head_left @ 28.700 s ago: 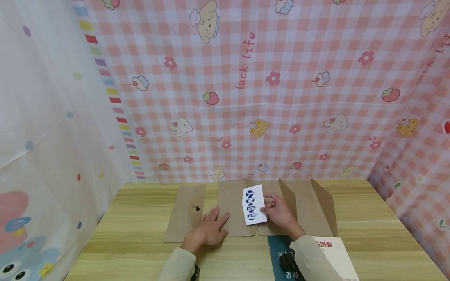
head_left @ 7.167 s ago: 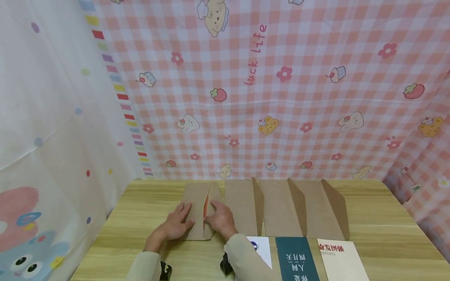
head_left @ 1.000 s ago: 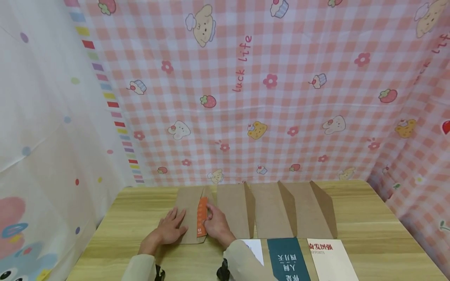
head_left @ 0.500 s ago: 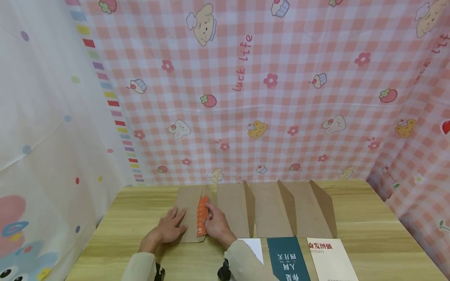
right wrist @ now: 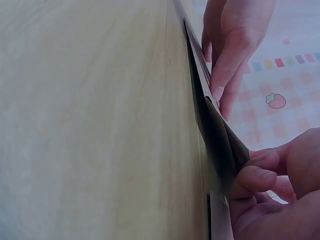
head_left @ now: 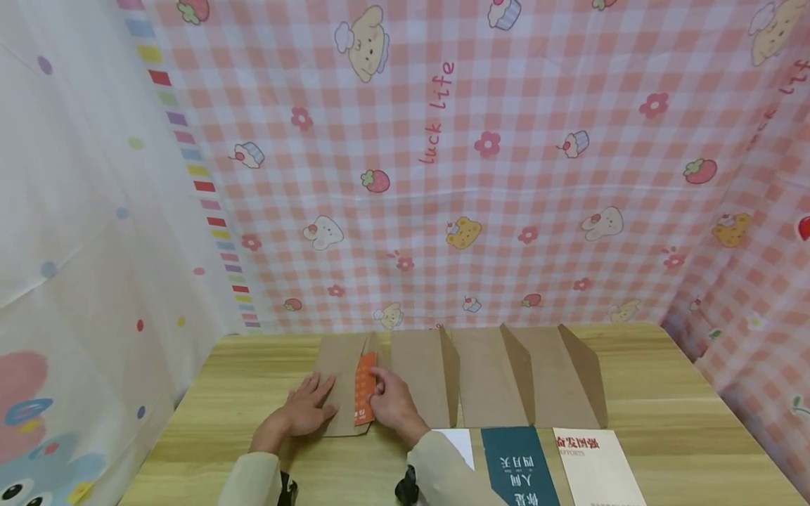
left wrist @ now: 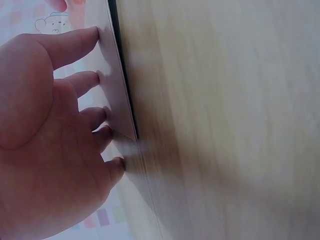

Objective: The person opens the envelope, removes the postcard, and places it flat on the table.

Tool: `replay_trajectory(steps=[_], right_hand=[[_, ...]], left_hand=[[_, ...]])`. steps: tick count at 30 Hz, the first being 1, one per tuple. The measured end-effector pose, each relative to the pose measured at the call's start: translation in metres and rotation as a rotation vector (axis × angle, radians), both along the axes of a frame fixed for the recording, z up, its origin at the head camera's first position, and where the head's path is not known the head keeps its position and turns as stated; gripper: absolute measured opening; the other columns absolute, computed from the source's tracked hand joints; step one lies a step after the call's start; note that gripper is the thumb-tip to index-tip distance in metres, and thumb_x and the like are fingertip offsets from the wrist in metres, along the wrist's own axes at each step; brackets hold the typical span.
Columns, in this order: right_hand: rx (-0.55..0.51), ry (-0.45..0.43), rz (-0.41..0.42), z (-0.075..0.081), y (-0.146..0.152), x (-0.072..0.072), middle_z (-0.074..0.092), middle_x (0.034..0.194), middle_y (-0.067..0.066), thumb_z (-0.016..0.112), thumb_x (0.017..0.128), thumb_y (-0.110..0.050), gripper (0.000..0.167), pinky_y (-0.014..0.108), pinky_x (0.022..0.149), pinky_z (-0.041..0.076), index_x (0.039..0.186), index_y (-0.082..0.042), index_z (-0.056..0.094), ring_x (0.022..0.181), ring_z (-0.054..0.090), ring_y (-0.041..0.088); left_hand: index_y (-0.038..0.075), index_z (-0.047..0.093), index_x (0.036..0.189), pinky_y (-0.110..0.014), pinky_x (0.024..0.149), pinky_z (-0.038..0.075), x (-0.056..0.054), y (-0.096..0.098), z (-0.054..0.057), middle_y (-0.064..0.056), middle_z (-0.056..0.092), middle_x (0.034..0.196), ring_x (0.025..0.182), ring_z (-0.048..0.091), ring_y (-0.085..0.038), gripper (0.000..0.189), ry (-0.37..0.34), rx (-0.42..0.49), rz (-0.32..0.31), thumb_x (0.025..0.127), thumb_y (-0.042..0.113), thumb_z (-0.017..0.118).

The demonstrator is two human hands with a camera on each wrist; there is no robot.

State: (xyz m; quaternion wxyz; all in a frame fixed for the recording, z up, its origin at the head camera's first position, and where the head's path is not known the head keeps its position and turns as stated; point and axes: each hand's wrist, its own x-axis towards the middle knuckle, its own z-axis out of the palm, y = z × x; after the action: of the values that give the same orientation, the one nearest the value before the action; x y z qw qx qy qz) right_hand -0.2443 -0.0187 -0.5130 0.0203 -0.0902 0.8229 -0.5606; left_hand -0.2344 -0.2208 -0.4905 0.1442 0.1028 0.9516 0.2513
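Note:
A brown kraft envelope point(head_left: 339, 357) lies leftmost in the row, its flap opened to the right. My left hand point(head_left: 305, 407) rests on its left part with fingers spread; the left wrist view shows the fingertips touching the paper. From the envelope's mouth sticks an orange card point(head_left: 364, 391) with pale print, its left part hidden inside. My right hand point(head_left: 394, 405) pinches the card's right edge between thumb and curled fingers. In the right wrist view the right hand point(right wrist: 280, 195) holds a thin raised edge close above the table.
Three more kraft envelopes point(head_left: 414, 379), point(head_left: 487, 379), point(head_left: 550, 379) lie to the right with flaps opened. In front of them are a white card point(head_left: 460, 443), partly under the right sleeve, a dark green card point(head_left: 519, 464) and a cream card point(head_left: 598, 464). A checked cloth hangs behind the table.
Earlier the right hand held the white card, which now lies in front. Later only a sliver of orange showed in the envelope; the orange card now sticks out further right. The left hand stays put lately.

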Motion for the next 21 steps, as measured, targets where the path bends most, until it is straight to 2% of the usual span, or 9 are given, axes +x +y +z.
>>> replay_trajectory(steps=[6, 16, 21], right_hand=[[-0.007, -0.034, 0.004, 0.001, 0.004, 0.0, 0.049, 0.075, -0.003, 0.062, 0.085, 0.01, 0.049, 0.024, 0.06, 0.038, 0.133, 0.0, 0.058, 0.065, 0.045, 0.011], [0.025, -0.019, 0.01, 0.006, 0.015, -0.001, 0.048, 0.075, -0.001, 0.058, 0.083, 0.011, 0.05, 0.023, 0.057, 0.035, 0.132, 0.0, 0.059, 0.065, 0.044, 0.012], [0.034, -0.052, 0.004, 0.006, 0.019, -0.001, 0.049, 0.075, -0.001, 0.058, 0.084, 0.009, 0.05, 0.023, 0.056, 0.035, 0.134, -0.001, 0.058, 0.065, 0.045, 0.013]], left_hand=[[0.0, 0.031, 0.154, -0.069, 0.114, 0.006, -0.001, 0.0, -0.002, -0.034, 0.011, 0.159, 0.147, 0.006, -0.051, 0.062, -0.006, -0.005, 0.003, 0.101, 0.025, 0.053], [-0.001, 0.03, 0.154, -0.07, 0.113, 0.005, 0.0, 0.002, -0.001, -0.035, 0.011, 0.158, 0.147, 0.006, -0.052, 0.061, 0.003, 0.0, 0.002, 0.102, 0.024, 0.052], [-0.001, 0.029, 0.154, -0.071, 0.113, 0.005, 0.0, 0.002, -0.001, -0.035, 0.01, 0.158, 0.147, 0.005, -0.052, 0.061, 0.001, -0.002, 0.002, 0.102, 0.024, 0.051]])
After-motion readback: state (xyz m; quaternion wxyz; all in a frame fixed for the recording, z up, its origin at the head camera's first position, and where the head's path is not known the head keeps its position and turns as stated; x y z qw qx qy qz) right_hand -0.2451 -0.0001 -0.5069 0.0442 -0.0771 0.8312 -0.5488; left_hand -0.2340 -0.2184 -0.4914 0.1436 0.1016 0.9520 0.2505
